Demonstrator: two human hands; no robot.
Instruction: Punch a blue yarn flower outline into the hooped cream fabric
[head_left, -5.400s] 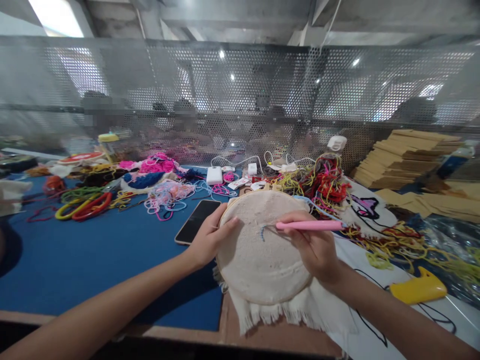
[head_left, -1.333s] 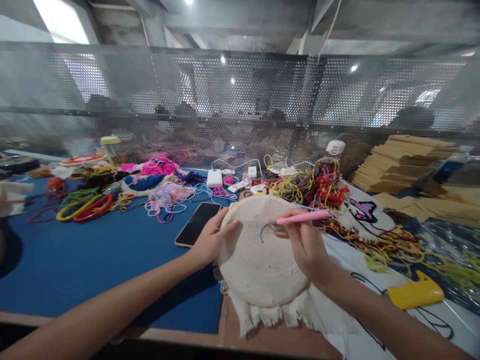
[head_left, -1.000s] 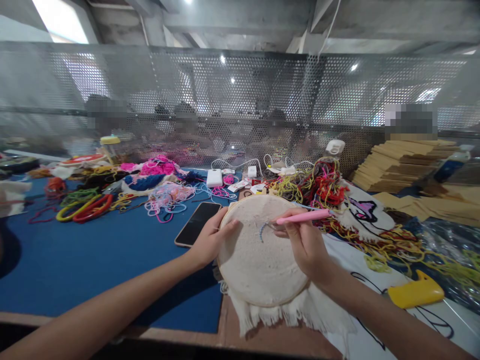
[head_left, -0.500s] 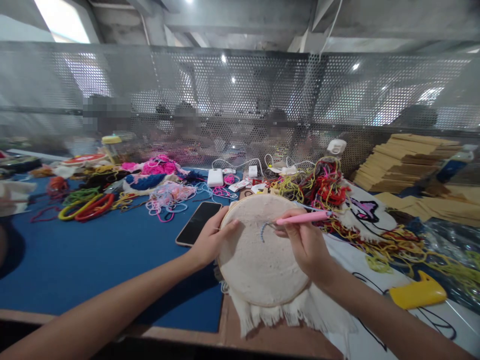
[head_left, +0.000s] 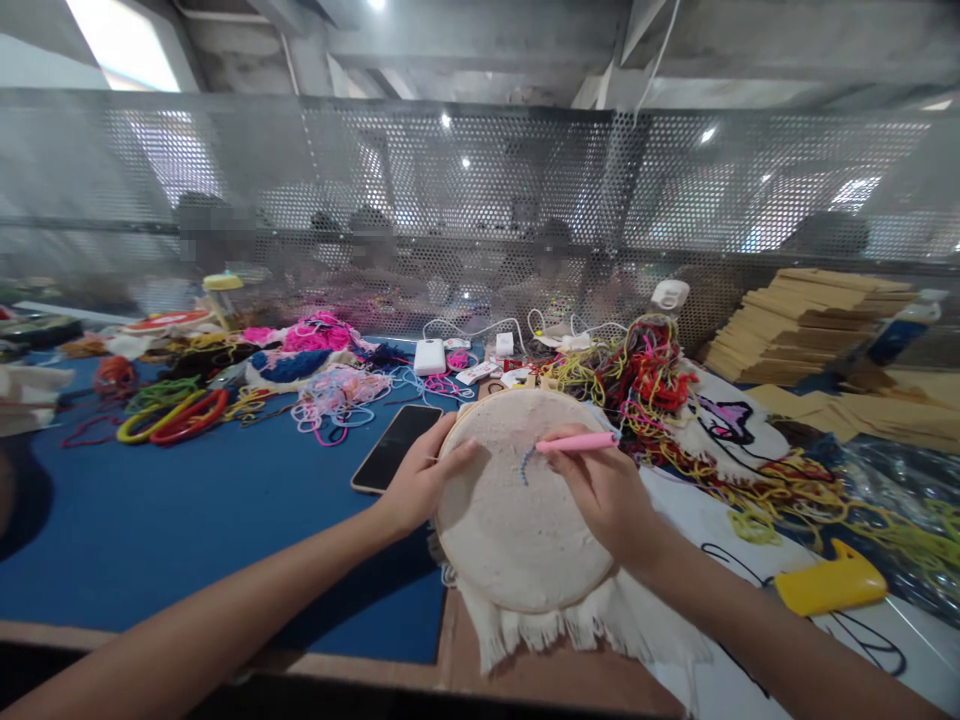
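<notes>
My left hand (head_left: pixel 429 470) grips the left rim of a round embroidery hoop (head_left: pixel 525 545) with cream cloth stretched in it, thumb on top of the cloth. Fringed cloth edges (head_left: pixel 540 632) hang below the hoop. A pink punch needle (head_left: pixel 581 442) is pinched in my right hand (head_left: pixel 600 485), lying almost level with its tip end at the cloth. Beside that tip, a short curved row of blue stitches (head_left: pixel 523 468) runs on the cloth. Whether the needle is in the cloth is hidden.
A phone (head_left: pixel 397 447) lies left of the hoop on the blue table mat (head_left: pixel 225 540). Coloured yarn (head_left: pixel 341 390) is heaped behind, with more yarn (head_left: pixel 652 375) at the right. A yellow tool (head_left: pixel 831 580), stacked brown envelopes (head_left: pixel 806 325) and a perforated screen (head_left: pixel 465 190) are farther out.
The punch needle and my right hand have shifted left and down, bringing the tip end to the cloth by the blue stitches. My left hand and the hoop stay put.
</notes>
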